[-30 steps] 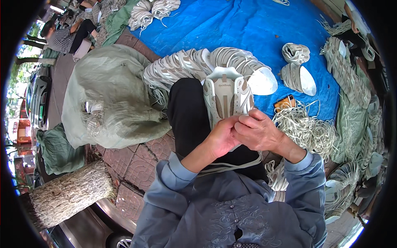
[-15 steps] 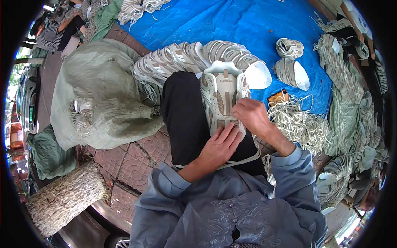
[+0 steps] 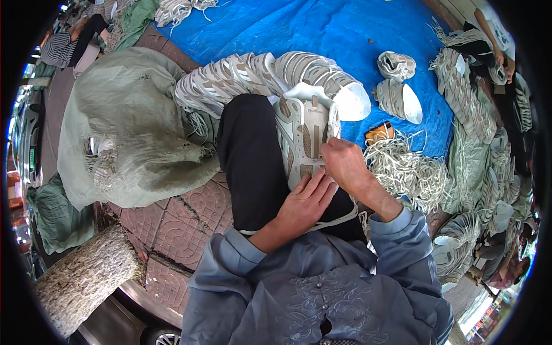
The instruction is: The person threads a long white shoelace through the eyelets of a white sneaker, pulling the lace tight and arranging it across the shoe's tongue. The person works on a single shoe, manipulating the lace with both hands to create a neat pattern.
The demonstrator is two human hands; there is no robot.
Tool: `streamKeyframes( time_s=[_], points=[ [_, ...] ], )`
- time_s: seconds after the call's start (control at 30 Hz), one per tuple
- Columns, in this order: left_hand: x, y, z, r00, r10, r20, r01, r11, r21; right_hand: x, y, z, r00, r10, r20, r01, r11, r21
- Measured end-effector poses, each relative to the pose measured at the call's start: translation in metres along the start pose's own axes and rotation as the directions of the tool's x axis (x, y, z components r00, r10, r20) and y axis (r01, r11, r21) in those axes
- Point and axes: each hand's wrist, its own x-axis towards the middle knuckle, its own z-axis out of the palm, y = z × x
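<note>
A beige and white shoe upper [image 3: 309,129] rests across my lap, its toe end toward me and its white-lined collar pointing away. My left hand [image 3: 306,198] lies on the toe end with its fingers stretched out together over the upper. Beside it, my right hand [image 3: 345,164] is closed in a pinch at the right edge of the lacing area. What sits between those fingertips is hidden. A pale lace [image 3: 339,221] runs over my dark trousers below the upper.
Beyond my knee, a curved row of nested shoe uppers [image 3: 230,83] lies by a blue tarp [image 3: 368,31]. Two loose uppers [image 3: 398,99] and a heap of white laces [image 3: 409,172] are at the right. On the left stand a pale woven sack [image 3: 129,126] and a tree trunk [image 3: 86,276].
The whole view has shifted slightly, so surroundings appear farther left and up. My right hand has moved slightly toward the upper's right edge. The left hand keeps its place on the toe end.
</note>
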Motion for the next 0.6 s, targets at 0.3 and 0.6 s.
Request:
streamKeyframes(
  time_s=[0.3,0.6],
  points=[
    [-0.002,-0.001,0.0,1.0,0.001,-0.01,-0.001,1.0,-0.014,0.002,0.01,0.003,0.992,0.121,0.047,-0.126,0.826,0.55],
    [0.0,0.0,0.001,0.999,0.005,-0.053,-0.007,0.999,-0.043,-0.004,0.009,0.003,0.999,0.037,-0.008,-0.035,0.984,0.172]
  ],
)
